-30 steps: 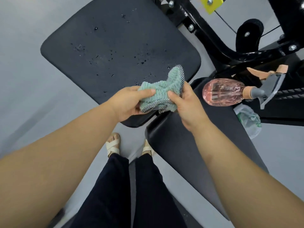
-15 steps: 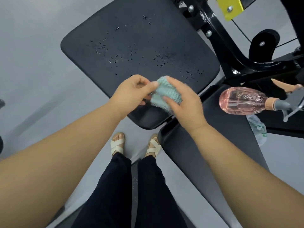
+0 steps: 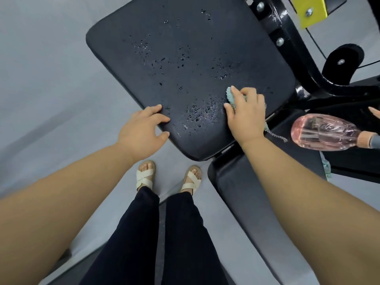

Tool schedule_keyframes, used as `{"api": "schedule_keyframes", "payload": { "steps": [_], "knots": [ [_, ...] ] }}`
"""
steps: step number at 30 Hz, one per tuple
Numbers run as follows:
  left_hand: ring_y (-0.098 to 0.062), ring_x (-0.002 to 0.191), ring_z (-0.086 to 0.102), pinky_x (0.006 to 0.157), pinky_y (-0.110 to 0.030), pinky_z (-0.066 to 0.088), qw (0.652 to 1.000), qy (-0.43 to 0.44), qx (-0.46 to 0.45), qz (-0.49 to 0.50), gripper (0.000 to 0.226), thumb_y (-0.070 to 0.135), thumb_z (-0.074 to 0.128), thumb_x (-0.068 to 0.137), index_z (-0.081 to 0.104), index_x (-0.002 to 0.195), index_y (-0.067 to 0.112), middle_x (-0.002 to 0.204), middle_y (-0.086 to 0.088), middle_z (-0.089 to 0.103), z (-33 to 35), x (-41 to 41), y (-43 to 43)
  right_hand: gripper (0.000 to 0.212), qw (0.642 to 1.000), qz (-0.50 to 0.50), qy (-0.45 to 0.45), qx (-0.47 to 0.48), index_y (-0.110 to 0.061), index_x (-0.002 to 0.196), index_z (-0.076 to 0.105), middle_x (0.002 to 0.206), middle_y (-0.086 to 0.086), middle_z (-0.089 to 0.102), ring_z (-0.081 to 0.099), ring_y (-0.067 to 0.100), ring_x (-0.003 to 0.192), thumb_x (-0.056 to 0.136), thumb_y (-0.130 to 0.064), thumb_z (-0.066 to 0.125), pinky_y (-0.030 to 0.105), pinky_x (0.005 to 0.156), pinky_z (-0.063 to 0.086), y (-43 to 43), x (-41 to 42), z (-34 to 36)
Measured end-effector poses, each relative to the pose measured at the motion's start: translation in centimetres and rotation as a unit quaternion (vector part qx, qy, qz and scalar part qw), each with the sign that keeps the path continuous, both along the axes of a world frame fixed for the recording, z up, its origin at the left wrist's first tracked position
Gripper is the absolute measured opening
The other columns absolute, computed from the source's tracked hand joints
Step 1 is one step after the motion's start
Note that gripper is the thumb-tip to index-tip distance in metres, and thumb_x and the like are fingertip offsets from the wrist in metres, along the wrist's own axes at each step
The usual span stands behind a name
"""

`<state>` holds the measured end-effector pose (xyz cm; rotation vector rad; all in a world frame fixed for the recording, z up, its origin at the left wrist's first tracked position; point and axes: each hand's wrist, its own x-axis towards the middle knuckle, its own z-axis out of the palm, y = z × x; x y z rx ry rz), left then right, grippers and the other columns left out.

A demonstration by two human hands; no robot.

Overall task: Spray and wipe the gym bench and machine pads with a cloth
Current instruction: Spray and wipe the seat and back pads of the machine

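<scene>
A black padded seat fills the upper middle, speckled with spray droplets. My right hand presses a folded teal cloth flat onto the seat's right near part; most of the cloth is hidden under the palm, and a frayed corner trails out below it. My left hand rests on the seat's near left edge, fingers on top and thumb at the rim. A pink spray bottle lies on its side on the second black pad at the right.
The machine's black steel frame with a yellow tag rises at the upper right. A crumpled plastic bag lies beyond the second pad. My feet in sandals stand on the grey floor just below the seat.
Both hands were folding the cloth in the air; now the left has let go and moved to the seat's edge, while the right has pressed the cloth onto the seat.
</scene>
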<state>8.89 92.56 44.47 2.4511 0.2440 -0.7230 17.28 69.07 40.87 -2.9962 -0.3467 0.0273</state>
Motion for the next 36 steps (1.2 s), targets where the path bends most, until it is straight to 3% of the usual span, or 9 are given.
{"api": "schedule_keyframes", "payload": {
  "steps": [3,7,11,13,18,21,27,32,36],
  "knots": [
    [-0.015,0.142,0.019,0.112,-0.029,0.020,1.000,0.003,-0.003,-0.030,0.043,0.027,0.051,0.093,0.046,0.136,0.028,0.154,0.012,0.023,0.0,0.0,0.6,0.036,0.999,-0.047,-0.018,-0.005,-0.009,0.115,0.063,0.103,0.016,0.058,0.052,0.036,0.084,0.082,-0.023,0.061,0.037,0.077,0.034,3.5,-1.6,-0.2],
    [-0.012,0.145,0.010,0.111,-0.025,0.014,0.998,0.018,0.004,-0.055,0.058,0.018,0.046,0.093,0.025,0.147,0.022,0.157,0.012,0.012,0.0,-0.1,0.7,0.039,0.987,0.160,-0.016,0.014,-0.011,0.111,0.064,0.094,0.010,0.059,0.050,0.027,0.074,0.083,-0.029,0.043,0.034,0.068,0.039,8.1,-7.0,-0.6],
    [-0.011,0.145,0.004,0.112,-0.028,0.019,0.994,0.033,0.028,-0.103,0.063,0.017,0.043,0.094,0.015,0.150,0.022,0.158,0.014,0.002,-0.2,-0.1,1.1,0.026,0.951,0.306,-0.048,0.001,-0.027,0.106,0.069,0.093,0.003,0.064,0.054,0.026,0.075,0.083,-0.029,0.057,0.035,0.070,0.036,4.5,-3.9,-0.3],
    [-0.011,0.145,0.004,0.112,-0.031,0.024,0.992,0.040,0.033,-0.119,0.063,0.018,0.043,0.094,0.014,0.150,0.024,0.157,0.015,0.001,-0.3,0.0,1.5,0.021,0.972,0.212,-0.099,-0.035,-0.036,0.100,0.071,0.094,0.002,0.065,0.058,0.029,0.077,0.084,-0.036,0.057,0.036,0.075,0.033,1.4,0.0,-0.2],
    [-0.013,0.143,0.009,0.109,-0.028,0.024,0.990,0.036,0.030,-0.134,0.062,0.019,0.043,0.094,0.016,0.150,0.025,0.157,0.016,0.003,-0.1,0.5,1.9,0.030,0.992,-0.116,-0.041,-0.003,-0.018,0.115,0.066,0.108,0.017,0.057,0.050,0.037,0.092,0.090,-0.027,0.053,0.037,0.081,0.036,2.2,2.3,-0.1],
    [-0.014,0.143,0.009,0.111,-0.027,0.021,0.989,0.031,0.023,-0.140,0.063,0.018,0.043,0.094,0.016,0.150,0.024,0.157,0.015,0.004,-0.1,0.5,2.0,0.022,0.997,0.018,-0.072,-0.003,-0.012,0.098,0.067,0.085,0.013,0.059,0.049,0.028,0.072,0.081,-0.022,0.057,0.035,0.065,0.035,7.9,-2.6,-0.3],
    [-0.010,0.144,0.004,0.112,-0.026,0.019,0.987,0.035,0.006,-0.155,0.064,0.015,0.040,0.094,0.012,0.150,0.026,0.157,0.018,-0.001,-0.2,0.5,2.9,0.034,0.963,0.268,-0.025,-0.013,-0.025,0.104,0.071,0.089,0.009,0.063,0.055,0.029,0.064,0.081,-0.036,0.049,0.032,0.057,0.042,5.3,-1.8,0.2],
    [-0.011,0.140,0.018,0.110,-0.024,0.022,0.993,0.010,-0.022,-0.119,0.058,0.016,0.041,0.094,0.023,0.148,0.027,0.155,0.018,0.012,-0.4,0.6,3.0,0.033,0.987,-0.156,-0.017,-0.034,-0.027,0.125,0.058,0.119,0.015,0.049,0.049,0.036,0.098,0.096,-0.034,0.044,0.042,0.082,0.039,1.3,6.0,0.3],
    [-0.019,0.125,0.039,0.102,-0.025,0.029,0.996,-0.035,-0.061,0.049,0.052,0.009,0.045,0.093,0.037,0.142,0.024,0.148,0.010,0.031,-0.5,1.1,3.3,0.033,0.995,-0.095,0.007,-0.016,-0.019,0.124,0.055,0.115,0.015,0.051,0.050,0.034,0.091,0.092,-0.029,0.053,0.039,0.076,0.039,8.2,2.9,-0.9]
  ]
}}
